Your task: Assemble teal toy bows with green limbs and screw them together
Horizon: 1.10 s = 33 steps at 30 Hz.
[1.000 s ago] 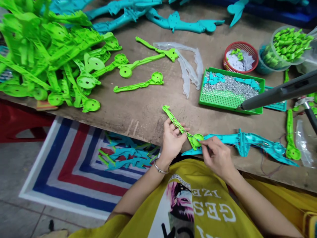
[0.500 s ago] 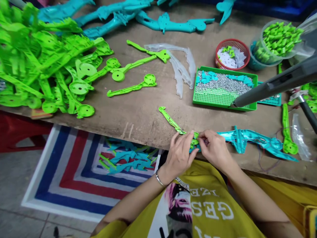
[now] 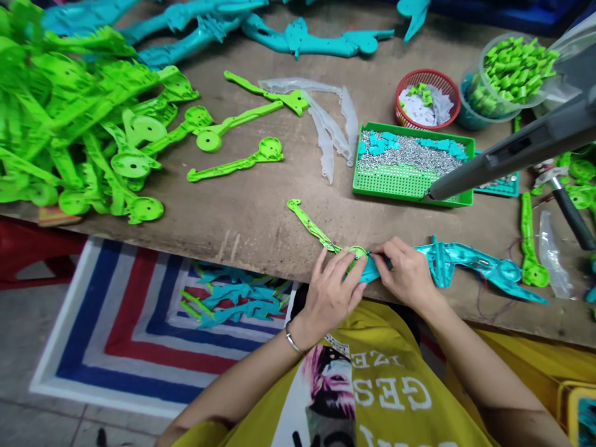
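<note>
A teal plastic half-shell (image 3: 449, 257) lies hollow side up along the table's front edge. Joined to its left end is a lime-green plastic arm (image 3: 310, 226), pointing up and left, with thin wire in its channel. My left hand (image 3: 333, 288) is closed over the joint, fingers on the green round end and thumb by the teal part. Close beside it, my right hand (image 3: 407, 273) pinches at the joint; a tiny dark-blue bit shows at its fingertips, too small to name. Thin wires trail from the shell's right end.
A heap of lime-green parts (image 3: 93, 118) fills the left. Teal shells (image 3: 321, 42) lie behind. A green tray (image 3: 395, 184) of screws, a red basket (image 3: 405, 115) and a tub of green pieces (image 3: 516, 71) stand right. A grey power screwdriver (image 3: 507, 149) hangs over the tray.
The whole view has shifted slightly left. The teal end now shows more between my hands, and my right fingertips have drawn a little higher, with a small dark-blue bit at them.
</note>
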{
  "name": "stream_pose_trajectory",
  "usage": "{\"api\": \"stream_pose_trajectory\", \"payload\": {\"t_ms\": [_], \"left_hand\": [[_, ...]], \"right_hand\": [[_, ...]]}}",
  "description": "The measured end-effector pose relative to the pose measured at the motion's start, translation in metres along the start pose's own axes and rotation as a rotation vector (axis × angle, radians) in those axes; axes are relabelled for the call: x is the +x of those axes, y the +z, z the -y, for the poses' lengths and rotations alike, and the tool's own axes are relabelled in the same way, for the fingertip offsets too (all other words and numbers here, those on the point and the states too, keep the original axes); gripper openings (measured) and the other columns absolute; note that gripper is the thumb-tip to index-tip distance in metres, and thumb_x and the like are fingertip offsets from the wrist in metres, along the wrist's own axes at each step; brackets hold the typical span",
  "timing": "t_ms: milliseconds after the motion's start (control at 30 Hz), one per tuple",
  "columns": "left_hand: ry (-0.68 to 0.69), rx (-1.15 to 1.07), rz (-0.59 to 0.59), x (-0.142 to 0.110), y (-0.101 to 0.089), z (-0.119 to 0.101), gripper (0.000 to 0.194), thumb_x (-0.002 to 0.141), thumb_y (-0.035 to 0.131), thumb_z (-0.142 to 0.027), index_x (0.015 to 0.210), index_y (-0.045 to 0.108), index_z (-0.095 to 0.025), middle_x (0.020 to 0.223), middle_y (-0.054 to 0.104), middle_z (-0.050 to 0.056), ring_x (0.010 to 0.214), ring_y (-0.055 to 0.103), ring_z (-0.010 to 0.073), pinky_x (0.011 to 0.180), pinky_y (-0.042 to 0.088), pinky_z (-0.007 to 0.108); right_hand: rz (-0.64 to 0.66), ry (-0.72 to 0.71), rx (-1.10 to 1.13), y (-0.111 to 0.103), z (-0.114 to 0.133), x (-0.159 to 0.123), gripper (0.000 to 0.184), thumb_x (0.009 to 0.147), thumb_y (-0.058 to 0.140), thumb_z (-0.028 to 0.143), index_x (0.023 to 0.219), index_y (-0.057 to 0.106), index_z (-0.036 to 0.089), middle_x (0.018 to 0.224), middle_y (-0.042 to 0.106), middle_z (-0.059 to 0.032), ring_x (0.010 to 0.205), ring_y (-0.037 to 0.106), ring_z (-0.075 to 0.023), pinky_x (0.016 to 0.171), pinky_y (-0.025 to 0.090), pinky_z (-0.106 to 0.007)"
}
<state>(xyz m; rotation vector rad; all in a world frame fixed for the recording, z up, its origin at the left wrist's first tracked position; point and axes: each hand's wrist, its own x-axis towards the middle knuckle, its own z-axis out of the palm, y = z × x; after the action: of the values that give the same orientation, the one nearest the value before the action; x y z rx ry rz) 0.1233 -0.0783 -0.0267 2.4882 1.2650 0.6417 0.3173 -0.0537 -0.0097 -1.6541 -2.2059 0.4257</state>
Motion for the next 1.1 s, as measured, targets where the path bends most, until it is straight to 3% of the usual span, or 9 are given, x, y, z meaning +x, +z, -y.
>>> {"api": "stream_pose_trajectory", "payload": {"t_ms": [100, 233, 400, 533, 900, 1100], "left_hand": [[-0.04, 0.083, 0.034, 0.002, 0.001, -0.009, 0.049, 0.098, 0.051, -0.045, 0.138, 0.055, -0.017, 0.131, 0.064, 0.017, 0.132, 0.053, 0.031, 0.115, 0.034, 0.054], [-0.14, 0.183, 0.118, 0.011, 0.001, -0.024, 0.043, 0.098, 0.053, -0.035, 0.14, 0.057, -0.026, 0.128, 0.064, 0.016, 0.13, 0.054, 0.0328, 0.111, 0.037, 0.057], [-0.192, 0.197, 0.176, 0.018, -0.001, -0.031, 0.044, 0.096, 0.055, -0.034, 0.139, 0.058, -0.028, 0.126, 0.063, 0.016, 0.129, 0.053, 0.034, 0.11, 0.037, 0.06], [-0.203, 0.19, 0.172, 0.018, -0.001, -0.031, 0.041, 0.095, 0.056, -0.033, 0.136, 0.061, -0.029, 0.125, 0.063, 0.015, 0.128, 0.053, 0.0339, 0.11, 0.038, 0.06], [-0.185, 0.221, 0.167, 0.018, -0.001, -0.032, 0.042, 0.096, 0.056, -0.03, 0.137, 0.059, -0.033, 0.126, 0.062, 0.015, 0.129, 0.052, 0.0336, 0.109, 0.04, 0.06], [-0.155, 0.266, 0.175, 0.015, 0.001, -0.032, 0.043, 0.097, 0.055, -0.03, 0.14, 0.057, -0.033, 0.129, 0.061, 0.017, 0.13, 0.053, 0.0341, 0.108, 0.042, 0.06]], "right_hand": [[0.045, -0.001, 0.041, -0.004, 0.0, 0.0, 0.013, 0.094, 0.052, 0.017, 0.093, 0.065, 0.018, 0.084, 0.067, -0.0064, 0.076, 0.064, -0.0191, 0.068, 0.047, -0.029], [0.066, -0.015, 0.1, -0.011, -0.003, -0.003, 0.016, 0.091, 0.049, 0.01, 0.1, 0.061, 0.017, 0.091, 0.07, -0.0075, 0.08, 0.066, -0.0199, 0.072, 0.049, -0.03], [0.056, -0.011, 0.148, -0.016, -0.009, -0.007, 0.016, 0.091, 0.049, 0.009, 0.103, 0.057, 0.017, 0.095, 0.071, -0.0082, 0.082, 0.067, -0.0191, 0.073, 0.051, -0.029], [0.065, -0.045, 0.073, -0.018, -0.015, -0.006, 0.012, 0.093, 0.05, 0.013, 0.097, 0.06, 0.018, 0.092, 0.07, -0.0084, 0.084, 0.065, -0.0214, 0.075, 0.049, -0.032], [0.183, -0.19, -0.109, -0.025, -0.029, 0.003, 0.021, 0.096, 0.048, 0.016, 0.087, 0.066, 0.019, 0.082, 0.056, -0.0059, 0.077, 0.052, -0.0195, 0.066, 0.038, -0.03], [0.196, -0.184, 0.013, -0.021, -0.036, 0.001, 0.02, 0.093, 0.05, 0.013, 0.089, 0.069, 0.018, 0.085, 0.058, -0.0059, 0.079, 0.054, -0.018, 0.069, 0.041, -0.029]]}}
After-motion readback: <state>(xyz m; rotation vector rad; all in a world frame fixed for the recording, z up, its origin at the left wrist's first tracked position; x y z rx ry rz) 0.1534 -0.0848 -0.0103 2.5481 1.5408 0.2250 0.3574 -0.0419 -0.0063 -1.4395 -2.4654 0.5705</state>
